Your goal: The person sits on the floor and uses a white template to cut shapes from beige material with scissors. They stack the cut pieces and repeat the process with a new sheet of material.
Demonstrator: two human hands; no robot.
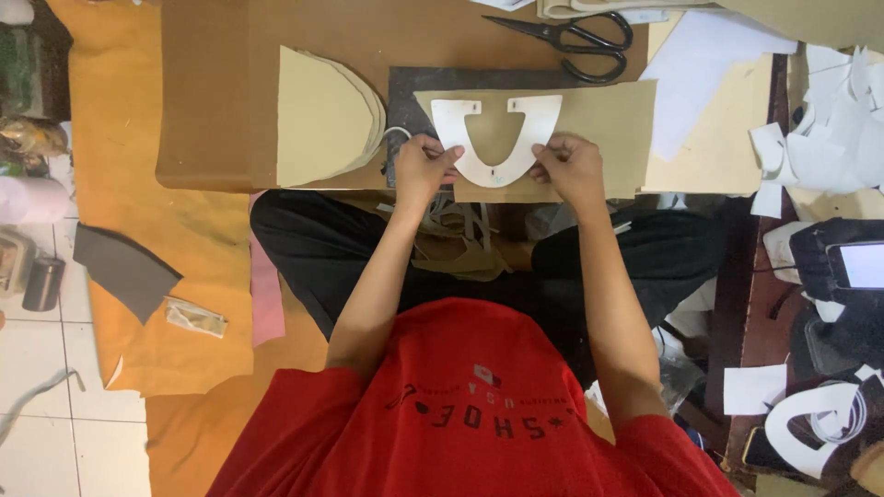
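1. Left hand — fingers curled, pinching the left edge of the white U-shaped paper pattern against the material beneath.
2. Right hand — fingers bent, pressing down on the right edge of the same pattern.
3. White U-shaped paper pattern — flat between both hands, open end facing far, curved end near; laid on the tan leather sheet.
4. Tan leather sheet — spread over a dark cutting mat, reaching right past the right hand.
5. Stack of rounded tan cut pieces — just left of the mat, near the left hand.
6. Black scissors — far side, closed, well apart from both hands.
7. White paper sheets and white offcuts — to the right.
8. Brown board — under the whole work, on orange material at left.
9. Grey curved piece and small clear packet — lying on the orange material, near left.
10. Lit phone screen — right edge; another white U-shaped cut-out near right corner.
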